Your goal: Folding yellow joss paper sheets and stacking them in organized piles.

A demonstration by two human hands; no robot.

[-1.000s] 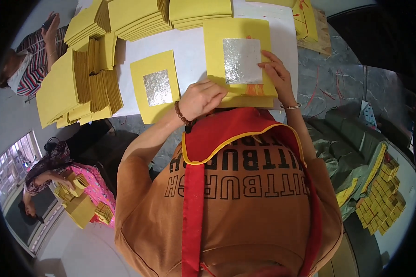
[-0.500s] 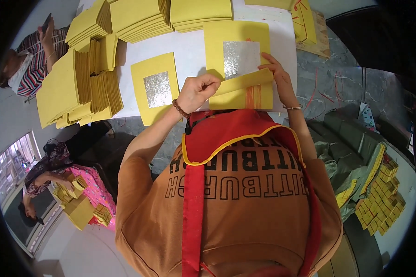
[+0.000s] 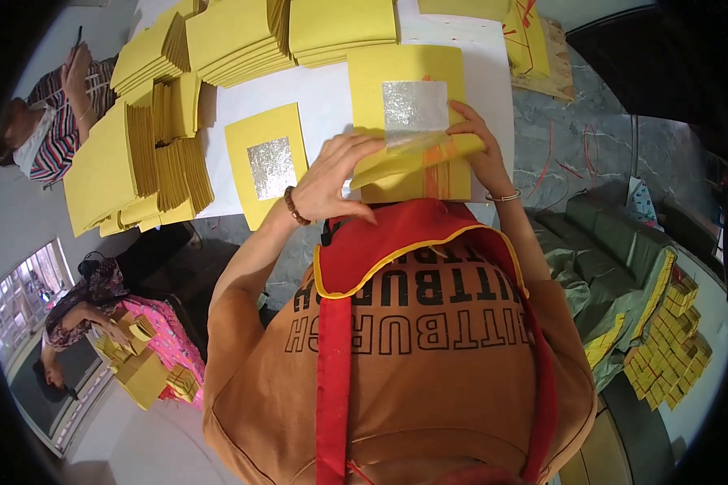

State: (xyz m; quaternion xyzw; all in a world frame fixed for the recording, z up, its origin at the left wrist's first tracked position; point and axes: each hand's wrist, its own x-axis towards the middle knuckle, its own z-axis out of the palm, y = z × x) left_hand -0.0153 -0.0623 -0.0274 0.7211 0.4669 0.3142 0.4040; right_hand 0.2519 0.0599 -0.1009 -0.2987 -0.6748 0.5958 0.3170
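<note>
A stack of yellow paper sheets (image 3: 366,85) with a silver foil square (image 3: 415,105) on its face lies before me at the table's near edge. Its near part is lifted into a curled yellow flap (image 3: 416,162), and red streaks show on the paper beneath. My left hand (image 3: 332,174) is at the flap's left end, fingers stretched out and thumb spread well apart. At the right end, my right hand (image 3: 485,149) grips the flap between its fingers. Left of these papers lies another yellow sheet (image 3: 287,121) with its own foil square (image 3: 271,168).
Folded yellow paper piles (image 3: 239,40) line the far and left sides of the white table (image 3: 323,97). Two people (image 3: 57,105) (image 3: 89,307) are at the left. Bundled yellow papers (image 3: 667,347) lie at the right, near a dark green sofa (image 3: 615,234).
My left hand has gone from a closed pinch to spread fingers and thumb. The flap has curled and sunk slightly nearer to me, with my right hand still at its right end.
</note>
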